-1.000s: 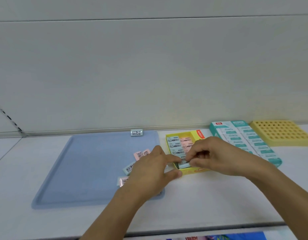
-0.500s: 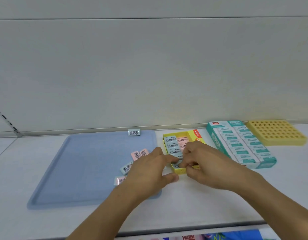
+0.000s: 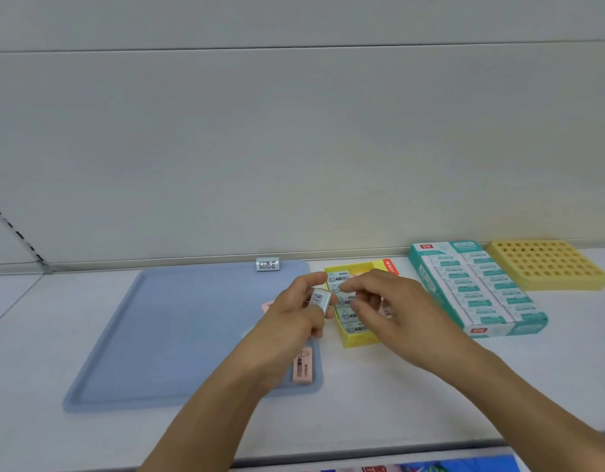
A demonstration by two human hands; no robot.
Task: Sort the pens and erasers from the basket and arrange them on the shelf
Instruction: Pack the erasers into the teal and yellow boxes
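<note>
A pale eraser [image 3: 320, 299] sits pinched in the person's left hand [image 3: 294, 318], lifted just left of the yellow box [image 3: 357, 338] on the white shelf [image 3: 430, 386]. The right hand [image 3: 389, 308] hovers over the box, fingers loosely curled, apparently holding nothing. The eraser would fit best turned flat, label up, in line with those already packed. A pink eraser [image 3: 302, 364] waits on the blue tray [image 3: 158, 335].
</note>
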